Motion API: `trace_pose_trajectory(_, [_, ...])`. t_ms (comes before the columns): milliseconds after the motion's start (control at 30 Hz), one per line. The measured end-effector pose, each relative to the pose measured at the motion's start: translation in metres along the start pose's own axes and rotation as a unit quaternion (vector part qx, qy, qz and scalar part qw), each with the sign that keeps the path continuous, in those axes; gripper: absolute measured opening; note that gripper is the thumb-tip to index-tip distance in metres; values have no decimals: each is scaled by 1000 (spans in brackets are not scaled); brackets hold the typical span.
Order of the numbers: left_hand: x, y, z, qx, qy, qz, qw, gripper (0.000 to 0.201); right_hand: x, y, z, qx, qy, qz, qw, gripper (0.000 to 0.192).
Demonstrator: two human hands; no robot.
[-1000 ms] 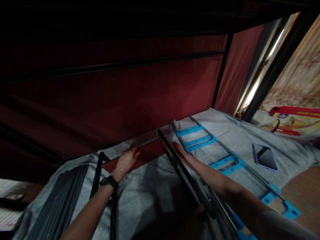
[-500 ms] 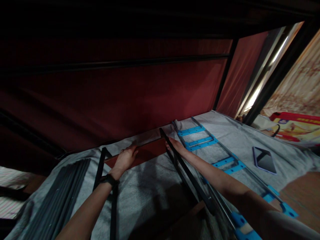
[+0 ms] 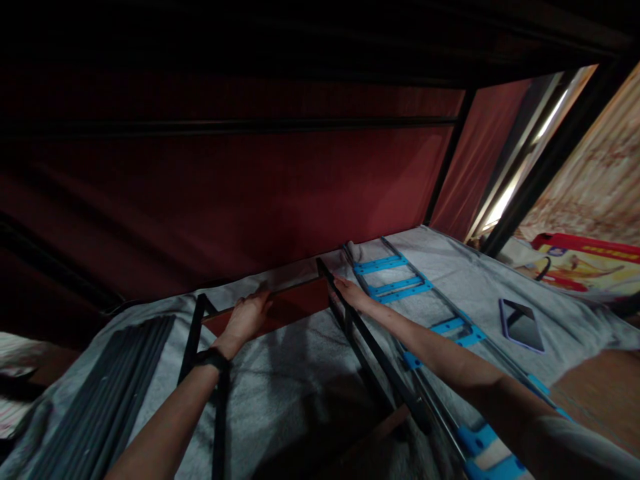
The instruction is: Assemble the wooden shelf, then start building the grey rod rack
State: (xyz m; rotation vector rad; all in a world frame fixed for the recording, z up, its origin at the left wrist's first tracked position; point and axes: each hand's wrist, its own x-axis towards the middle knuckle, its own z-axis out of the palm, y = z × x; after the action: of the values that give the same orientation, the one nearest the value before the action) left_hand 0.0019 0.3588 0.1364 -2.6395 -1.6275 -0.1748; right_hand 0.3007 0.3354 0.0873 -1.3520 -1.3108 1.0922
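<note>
**Both hands at the far end of a black metal frame on a grey sheet**

A dark red curtain (image 3: pixel 250 193) fills the back of the scene, hung on black uprights. Below it a grey sheet (image 3: pixel 310 380) covers the whole working surface. On that sheet lies a black metal frame (image 3: pixel 345 320), two long rails running away from the camera, with a reddish-brown board (image 3: pixel 300 308) across their far ends. To the left of the frame rests a bundle of dark rods (image 3: pixel 120 373). To the right lies a long rail with blue brackets (image 3: pixel 395 280), and well beyond it a phone (image 3: pixel 521 325), face up.

The left hand (image 3: pixel 245 319), a dark watch (image 3: pixel 210 359) on its wrist, rests on the far edge of the board, fingers curled over it in a loose grip. The right hand (image 3: pixel 353 295) lies at the frame's far right corner, just beside the nearest blue bracket; its fingers look nearly flat, pressed against the rail, though whether they wrap anything I cannot tell in this dim light.

Judging from this, the board is being seated between the rails. It would go best with both hands pressing evenly, so the board stays square to the rails and does not rock. The sheet's folds should stay clear of the joint, and fingertips out of the gap between board and rail.
</note>
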Motion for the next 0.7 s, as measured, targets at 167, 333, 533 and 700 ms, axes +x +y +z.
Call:
trace_pose_trajectory(167, [-1,0,-1,-13,5,-1,1000,40,-5,-17,1,-126,7,-87,988,47])
trace_pose_trajectory(333, [-1,-4,-2,-53,21,13,998,40,-7,-25,6,-259,-16,-118,958,68])
trace_pose_trajectory(533, [-5,-15,1,-69,29,23,997,46,-9,-34,7,-354,-47,-114,927,74])
trace_pose_trajectory(700, [-9,-32,1,-79,37,12,996,47,-13,-43,8,-412,-61,-103,903,71])
